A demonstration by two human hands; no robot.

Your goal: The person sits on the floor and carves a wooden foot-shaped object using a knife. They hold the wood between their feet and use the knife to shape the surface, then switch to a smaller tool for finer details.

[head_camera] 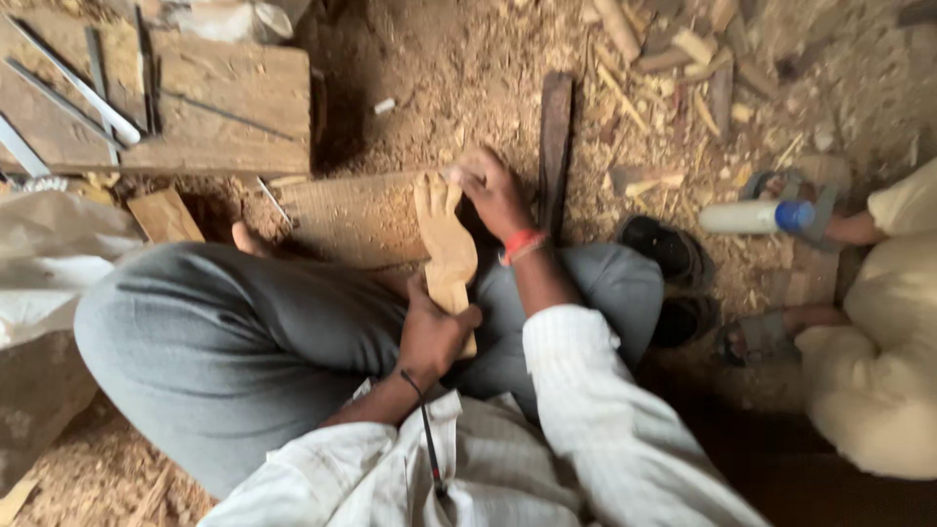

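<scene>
Sawdust floor [459, 68]: two hands [429, 332], one carving [447, 249].

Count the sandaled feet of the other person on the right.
2: one sandaled foot sits behind the white bottle, the other lower down, beside the dark shoes. None seem hidden.

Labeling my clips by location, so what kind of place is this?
Likely a woodcarving workshop floor: sawdust and wood chips everywhere, a pale hand-shaped carved wooden piece in the left hand, long metal tools nearby.
</scene>
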